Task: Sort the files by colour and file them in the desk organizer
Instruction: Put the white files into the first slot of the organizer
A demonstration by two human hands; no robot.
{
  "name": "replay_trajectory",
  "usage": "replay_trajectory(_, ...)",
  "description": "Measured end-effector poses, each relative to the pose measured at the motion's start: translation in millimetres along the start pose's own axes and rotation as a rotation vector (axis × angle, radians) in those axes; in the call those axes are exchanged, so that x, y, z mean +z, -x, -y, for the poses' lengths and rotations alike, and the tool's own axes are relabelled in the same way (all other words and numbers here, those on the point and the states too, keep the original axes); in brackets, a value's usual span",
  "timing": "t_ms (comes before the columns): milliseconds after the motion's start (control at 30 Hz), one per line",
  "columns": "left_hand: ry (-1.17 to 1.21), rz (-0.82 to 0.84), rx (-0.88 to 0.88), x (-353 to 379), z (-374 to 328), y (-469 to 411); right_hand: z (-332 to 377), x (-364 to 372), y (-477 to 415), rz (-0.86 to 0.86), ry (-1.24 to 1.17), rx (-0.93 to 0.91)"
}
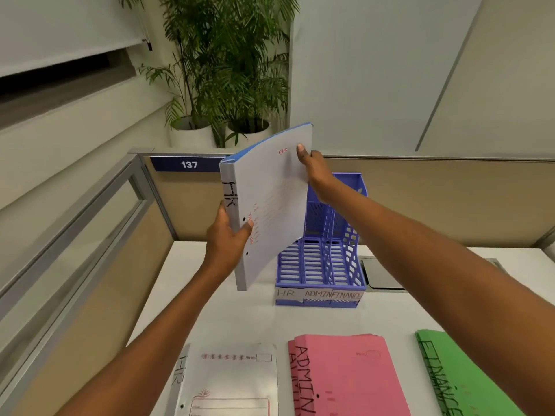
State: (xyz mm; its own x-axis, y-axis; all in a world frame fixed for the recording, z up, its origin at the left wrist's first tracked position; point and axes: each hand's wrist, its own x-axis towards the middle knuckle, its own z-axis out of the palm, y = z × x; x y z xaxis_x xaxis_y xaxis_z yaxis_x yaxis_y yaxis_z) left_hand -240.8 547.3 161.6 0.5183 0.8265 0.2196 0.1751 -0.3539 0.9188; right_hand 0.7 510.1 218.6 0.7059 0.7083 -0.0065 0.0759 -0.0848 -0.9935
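I hold a grey file marked HR (pixel 270 202) upright in the air, just left of and above the blue desk organizer (pixel 321 265). My left hand (pixel 226 240) grips its spine near the bottom. My right hand (pixel 315 172) pinches its top right corner. The organizer's three slots carry paper labels HR, ADMIN and FINANCE, and the slots I can see hold nothing. On the desk near me lie a white HR file (pixel 231 382), a pink stack marked ADMIN (pixel 345 376) and a green stack marked FINANCE (pixel 459 376).
A white desk (pixel 222 316) is boxed in by beige partition walls at the left and back. A grey cable hatch (pixel 381 274) sits right of the organizer. Potted palms (pixel 222 85) stand behind the partition.
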Motion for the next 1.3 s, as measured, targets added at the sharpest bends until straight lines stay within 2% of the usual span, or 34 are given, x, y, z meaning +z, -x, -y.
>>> replay_trajectory(133,-0.061,0.004,0.038,17.9,-5.4,2.6,14.1,4.4,-19.4,-0.011,0.068,-0.052)
replay_trajectory(267,-0.071,0.021,0.048,45.3,-8.0,5.4,23.9,9.9,-40.2,0.031,0.016,-0.037)
replay_trajectory(467,-0.076,0.112,-0.011,78.1,8.9,9.9,18.6,24.3,-60.8,0.092,0.01,0.0)
replay_trajectory(667,-0.029,0.159,-0.104,95.3,38.4,13.7,-9.9,38.8,-71.0,0.096,0.084,0.034)
replay_trajectory(767,0.008,0.171,-0.13,100.9,52.4,16.5,-26.5,42.7,-74.7,0.071,0.074,0.059)
replay_trajectory(1000,0.003,0.191,-0.221,109.8,86.1,22.5,-61.5,47.0,-65.3,0.134,0.013,0.16)
replay_trajectory(1133,-0.029,0.178,-0.217,116.2,91.2,19.6,-76.1,50.6,-61.4,0.151,-0.08,0.224)
replay_trajectory(1300,-0.059,0.185,-0.214,120.4,98.3,14.7,-89.1,58.1,-52.9,0.136,-0.068,0.256)
